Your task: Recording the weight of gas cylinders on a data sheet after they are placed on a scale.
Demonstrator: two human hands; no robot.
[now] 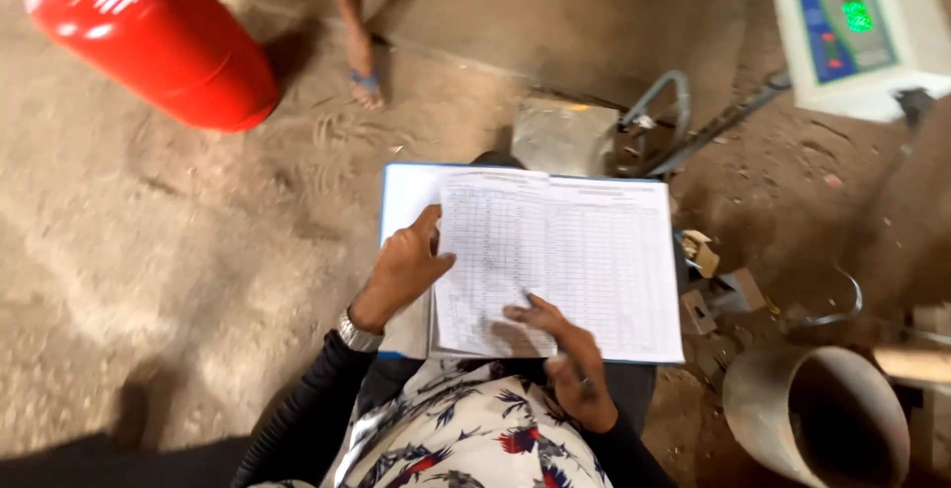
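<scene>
Left hand grips the open blue-covered ruled paper ledger at nine o'clock; right hand, fingers loosely curled, presses its six o'clock edge.

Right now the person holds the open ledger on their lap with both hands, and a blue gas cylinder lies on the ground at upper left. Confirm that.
One thing is wrong: the cylinder is red, not blue, as the head view shows. The rest holds: the left hand and right hand both rest on the open ledger on the lap, and the cylinder lies on the ground at upper left.
</scene>
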